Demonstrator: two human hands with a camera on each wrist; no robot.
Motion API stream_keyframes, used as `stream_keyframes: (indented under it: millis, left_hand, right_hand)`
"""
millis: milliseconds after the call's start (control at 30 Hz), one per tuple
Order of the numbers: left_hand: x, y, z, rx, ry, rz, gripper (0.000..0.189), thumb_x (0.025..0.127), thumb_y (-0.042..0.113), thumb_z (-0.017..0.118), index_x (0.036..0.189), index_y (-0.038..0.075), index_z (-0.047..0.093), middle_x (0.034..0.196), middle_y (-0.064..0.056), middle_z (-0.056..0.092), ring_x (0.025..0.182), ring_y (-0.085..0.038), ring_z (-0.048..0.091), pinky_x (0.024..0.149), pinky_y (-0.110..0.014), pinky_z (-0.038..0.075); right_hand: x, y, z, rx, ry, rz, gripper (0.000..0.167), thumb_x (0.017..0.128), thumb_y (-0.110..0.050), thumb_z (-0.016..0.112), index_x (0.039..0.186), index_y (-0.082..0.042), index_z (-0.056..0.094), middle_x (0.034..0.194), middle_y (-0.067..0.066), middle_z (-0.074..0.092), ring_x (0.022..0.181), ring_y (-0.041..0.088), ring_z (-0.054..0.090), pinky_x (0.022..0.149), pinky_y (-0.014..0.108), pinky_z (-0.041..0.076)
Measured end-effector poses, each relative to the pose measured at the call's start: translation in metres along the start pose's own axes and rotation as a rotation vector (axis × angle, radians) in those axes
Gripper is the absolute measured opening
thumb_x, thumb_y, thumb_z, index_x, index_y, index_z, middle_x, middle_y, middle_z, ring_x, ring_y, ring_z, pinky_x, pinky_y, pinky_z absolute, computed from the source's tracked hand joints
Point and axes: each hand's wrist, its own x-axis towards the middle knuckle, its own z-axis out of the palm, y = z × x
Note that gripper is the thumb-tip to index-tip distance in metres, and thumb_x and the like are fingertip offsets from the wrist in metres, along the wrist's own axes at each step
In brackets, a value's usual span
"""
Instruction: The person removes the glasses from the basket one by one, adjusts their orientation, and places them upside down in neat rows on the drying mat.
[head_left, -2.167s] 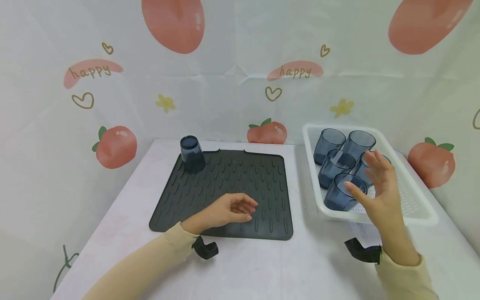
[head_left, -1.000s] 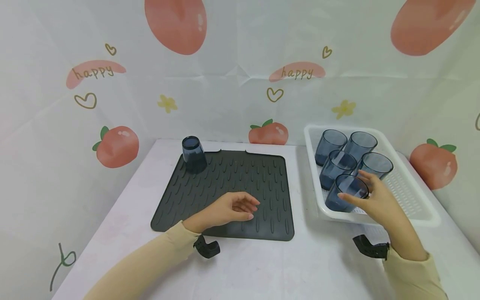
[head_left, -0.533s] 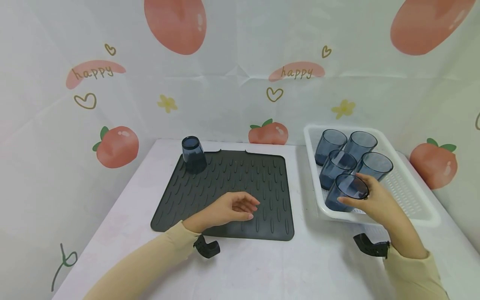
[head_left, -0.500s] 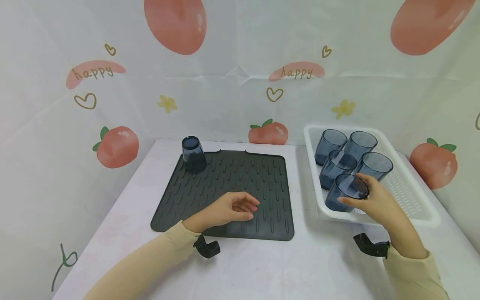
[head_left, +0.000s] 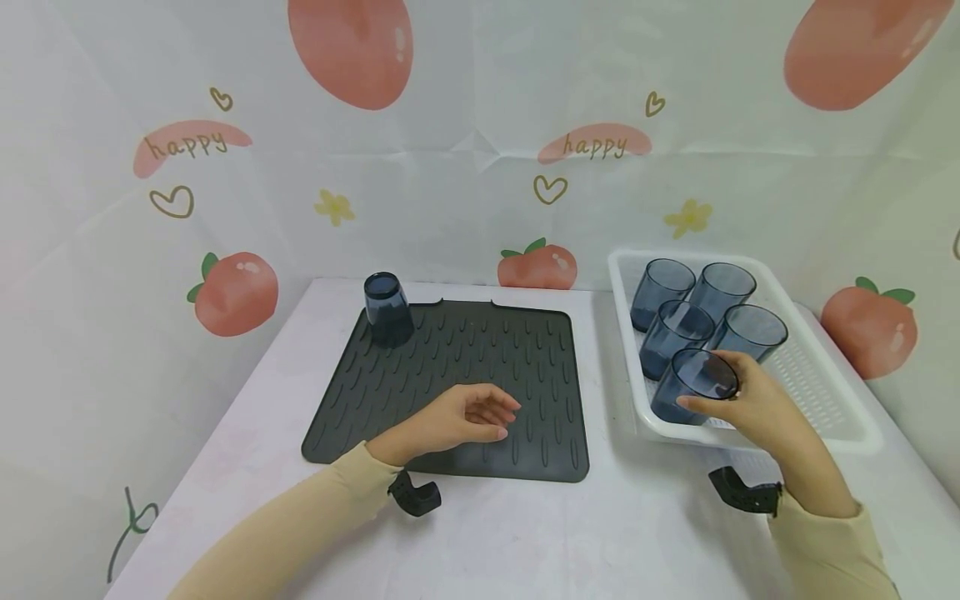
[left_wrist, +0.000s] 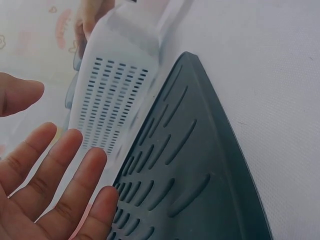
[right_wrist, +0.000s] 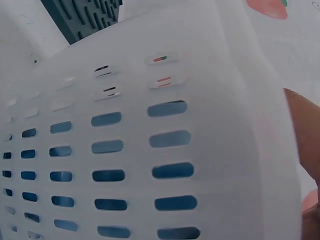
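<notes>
My right hand holds a blue-tinted drinking glass, thumb on the near side and fingers round the far side, close to its rim. That glass stands upright at the front left of a white plastic basket, behind which several like glasses stand upright. In the right wrist view the slotted basket wall hides the glass. Above the black ridged drying mat hovers my left hand, fingers loosely bent and holding nothing. One upside-down glass stands on the mat's far left corner.
Both mat and basket lie on a white-covered table, with a strip of table between them. A white fruit-printed cloth hangs behind. Each wrist carries a black camera mount.
My right hand has come down from above the basket to the front glass, and its thumb and fingers have closed on it. The left hand keeps its place.
</notes>
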Motion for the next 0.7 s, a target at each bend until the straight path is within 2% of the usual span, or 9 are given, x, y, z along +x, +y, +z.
stream_keyframes:
  millis: [367,700]
  left_hand:
    - [0.0000,-0.0007,-0.0004,0.006,0.003,-0.004,0.038,0.091,0.012,0.068,0.125,-0.001,0.058,0.117,-0.021,0.064,0.101,-0.015,0.065,0.086,-0.024,0.054]
    - [0.0009,-0.0012,-0.0001,0.009,0.000,0.004,0.038,0.091,0.012,0.068,0.125,-0.001,0.058,0.118,-0.021,0.064,0.101,-0.015,0.065,0.087,-0.025,0.054]
  right_hand:
    - [0.0009,0.0021,0.0033,-0.009,0.036,0.059,0.105,0.076,-0.048,0.079,0.146,0.009,0.025,0.143,0.036,0.034,0.128,0.051,0.036,0.097,0.066,0.033]
    - [-0.0009,0.0001,0.0039,0.008,0.095,0.065,0.106,0.077,-0.046,0.080,0.149,0.005,0.021,0.145,0.035,0.034,0.128,0.054,0.036,0.096,0.067,0.034]
